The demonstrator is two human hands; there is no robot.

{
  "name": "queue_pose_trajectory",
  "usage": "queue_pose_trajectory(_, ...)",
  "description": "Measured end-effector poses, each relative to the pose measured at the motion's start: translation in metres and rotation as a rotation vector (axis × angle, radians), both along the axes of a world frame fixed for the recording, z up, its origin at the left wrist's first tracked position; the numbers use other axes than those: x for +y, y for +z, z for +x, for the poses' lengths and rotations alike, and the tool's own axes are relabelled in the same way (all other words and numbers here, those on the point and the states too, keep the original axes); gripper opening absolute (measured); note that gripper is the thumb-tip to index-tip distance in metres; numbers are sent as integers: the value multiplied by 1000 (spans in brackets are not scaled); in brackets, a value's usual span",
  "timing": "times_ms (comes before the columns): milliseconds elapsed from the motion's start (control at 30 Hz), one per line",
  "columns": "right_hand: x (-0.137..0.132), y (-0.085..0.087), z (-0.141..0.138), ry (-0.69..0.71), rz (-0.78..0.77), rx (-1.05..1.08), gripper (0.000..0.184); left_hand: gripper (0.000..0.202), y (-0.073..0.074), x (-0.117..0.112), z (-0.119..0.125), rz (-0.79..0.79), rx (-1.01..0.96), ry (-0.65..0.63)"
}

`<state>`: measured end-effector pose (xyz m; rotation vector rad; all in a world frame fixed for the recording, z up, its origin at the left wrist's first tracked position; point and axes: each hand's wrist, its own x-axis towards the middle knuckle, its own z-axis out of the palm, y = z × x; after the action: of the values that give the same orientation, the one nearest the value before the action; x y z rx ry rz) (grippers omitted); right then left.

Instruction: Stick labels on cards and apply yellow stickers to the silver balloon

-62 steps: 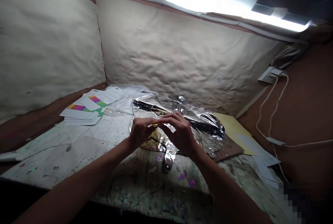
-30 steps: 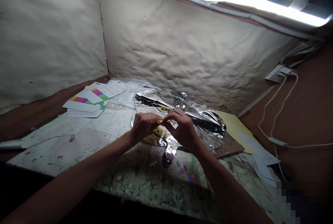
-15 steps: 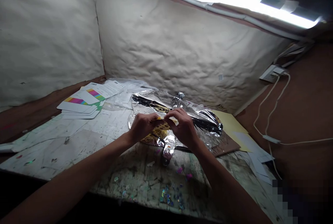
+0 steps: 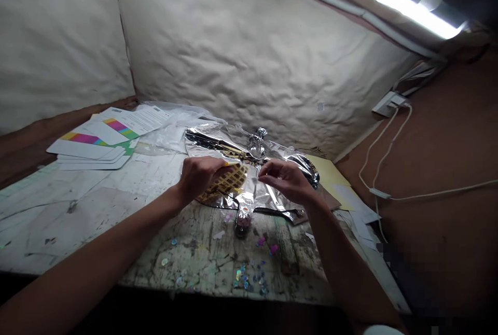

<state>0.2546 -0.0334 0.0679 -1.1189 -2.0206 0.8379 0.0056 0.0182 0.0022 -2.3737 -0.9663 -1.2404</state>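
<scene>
My left hand (image 4: 202,173) is closed on a yellow sheet with a grid of dark squares (image 4: 231,179), gripping its upper left part. The sheet is held over a flat, silver foil balloon (image 4: 257,143) that lies on the table. To the right of the sheet and apart from it, my right hand (image 4: 283,178) has thumb and fingertips pinched together. Anything in that pinch is too small to make out. The foil balloon's lower tab (image 4: 244,215) points toward me, and its dark-edged parts stretch to both sides.
Several white cards with coloured stripes (image 4: 97,140) are stacked at the left, beside clear plastic bags (image 4: 171,130). Yellow and white papers (image 4: 330,174) lie at the right. Loose confetti (image 4: 251,278) is scattered near the front edge. White cables (image 4: 383,169) hang on the right wall.
My hands have come apart: the right has drawn away to the right from the yellow sheet, which stays in my left hand. The whole view has shifted slightly.
</scene>
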Motion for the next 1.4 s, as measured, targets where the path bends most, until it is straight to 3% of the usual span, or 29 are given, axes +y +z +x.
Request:
queue_pose_trajectory(167,23,-33,16,243,-553,-32,32,13,4,0,-4,78,-56,-178)
queue_pose_trajectory(300,37,-48,18,323,-735,-68,30,15,12,-7,-4,139,-151,-235)
queue_pose_trajectory(500,47,-45,17,381,-777,-154,28,15,3,3,0,50,37,-187)
queue_pose_trajectory(667,50,-49,19,360,-783,-180,30,14,-8,10,6,-217,440,-89)
queue_pose_trajectory(767,50,-51,19,366,-790,-175,29,12,-8,7,10,-357,564,-71)
queue_pose_trajectory(1033,49,-51,12,331,-772,-267,20,14,-8,6,11,-424,532,-97)
queue_pose_trajectory(1267,35,-46,-1,195,-552,-455,6,14,-8,7,10,-421,537,-102)
queue_pose_trajectory(1400,27,-45,-7,105,-398,-564,7,16,-5,5,10,-443,538,-98)
